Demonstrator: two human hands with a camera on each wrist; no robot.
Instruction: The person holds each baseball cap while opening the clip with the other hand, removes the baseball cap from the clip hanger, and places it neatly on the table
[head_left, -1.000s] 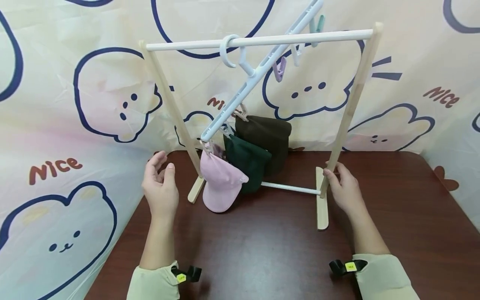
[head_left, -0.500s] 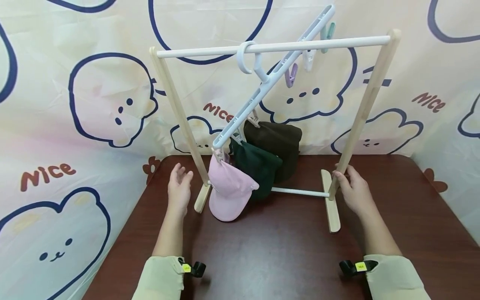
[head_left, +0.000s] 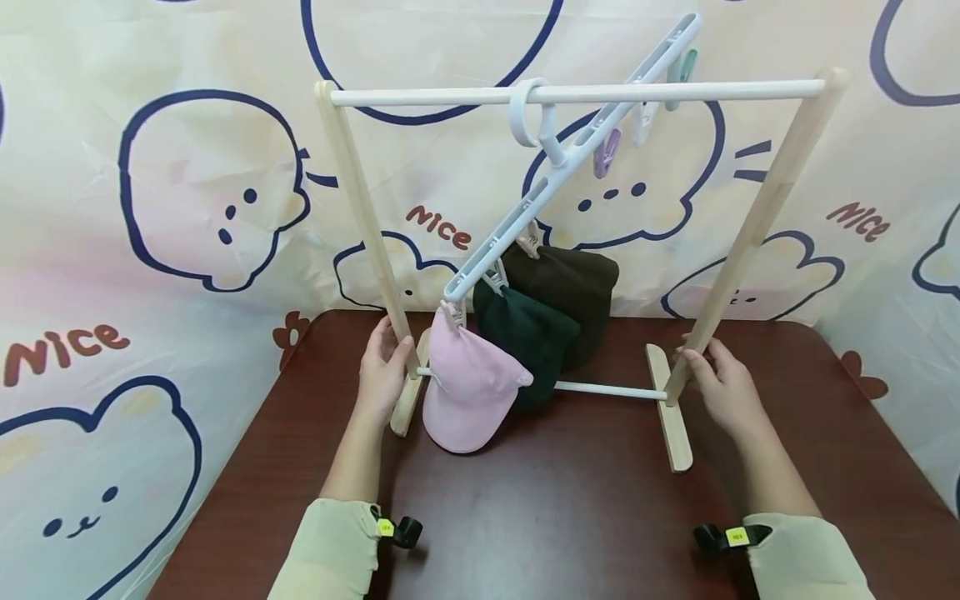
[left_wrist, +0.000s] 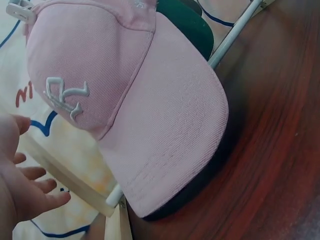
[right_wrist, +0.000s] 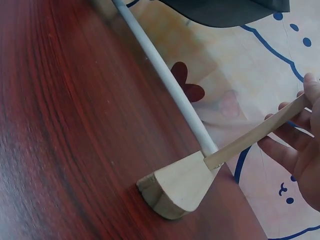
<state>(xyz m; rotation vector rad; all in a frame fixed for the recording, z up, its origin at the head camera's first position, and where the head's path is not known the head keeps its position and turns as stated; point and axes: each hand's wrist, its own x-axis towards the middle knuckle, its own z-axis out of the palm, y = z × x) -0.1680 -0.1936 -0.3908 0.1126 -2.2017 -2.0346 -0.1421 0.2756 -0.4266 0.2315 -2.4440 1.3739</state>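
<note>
A drying rack with wooden side posts and white bars stands on the table. My right hand (head_left: 726, 387) grips its right post (right_wrist: 257, 132) low down, thumb in front and fingers curled behind. My left hand (left_wrist: 22, 185) is at the left post (head_left: 367, 217), its fingers loosely extended and spread, the thumb on the other side of the post. A light blue clip hanger (head_left: 558, 171) hangs slanted from the top bar (head_left: 427, 97). Clipped along its lower half are a pink cap (head_left: 472, 379), a dark green cap (head_left: 525, 337) and a dark brown cap (head_left: 573, 283).
Unused purple (head_left: 606, 152), white (head_left: 643, 122) and green clips (head_left: 681, 77) hang from the hanger's upper half. The lower white bar (head_left: 611, 390) joins the wooden feet (head_left: 670, 433). Behind the brown table (head_left: 562, 508) is a printed cloth (head_left: 225, 350).
My left hand has moved right and up to the left post. My right hand stays on the right post. The rack has shifted right in the head view and turned slightly.
</note>
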